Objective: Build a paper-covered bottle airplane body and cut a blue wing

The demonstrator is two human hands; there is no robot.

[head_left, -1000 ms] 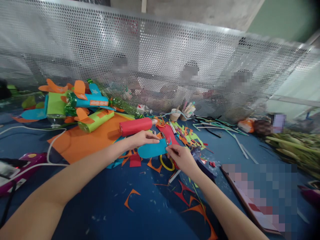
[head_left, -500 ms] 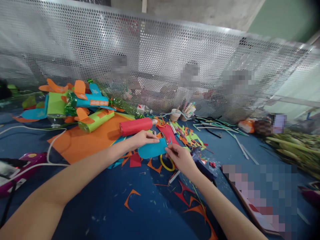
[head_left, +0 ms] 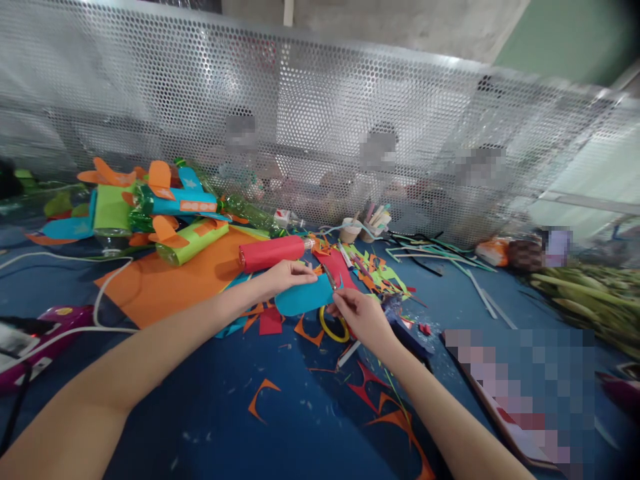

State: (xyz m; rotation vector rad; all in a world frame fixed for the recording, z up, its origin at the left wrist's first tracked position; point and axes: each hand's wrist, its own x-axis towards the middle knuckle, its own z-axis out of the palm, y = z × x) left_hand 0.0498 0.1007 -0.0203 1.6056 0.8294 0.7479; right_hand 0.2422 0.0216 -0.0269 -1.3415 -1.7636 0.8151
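My left hand pinches the upper edge of a rounded blue paper piece held just above the blue table. My right hand grips small scissors, whose blades stick up at the paper's right end. A yellow ring lies on the table under my right hand. A red paper-wrapped bottle lies just beyond my left hand.
Orange sheet and paper-covered bottle planes lie at the left. Paper scraps litter the centre; cups with tools stand by the perforated metal screen. White cable and a purple device lie at left; green stalks at right.
Both hands and the blue paper have shifted very slightly up; otherwise nothing has visibly changed.
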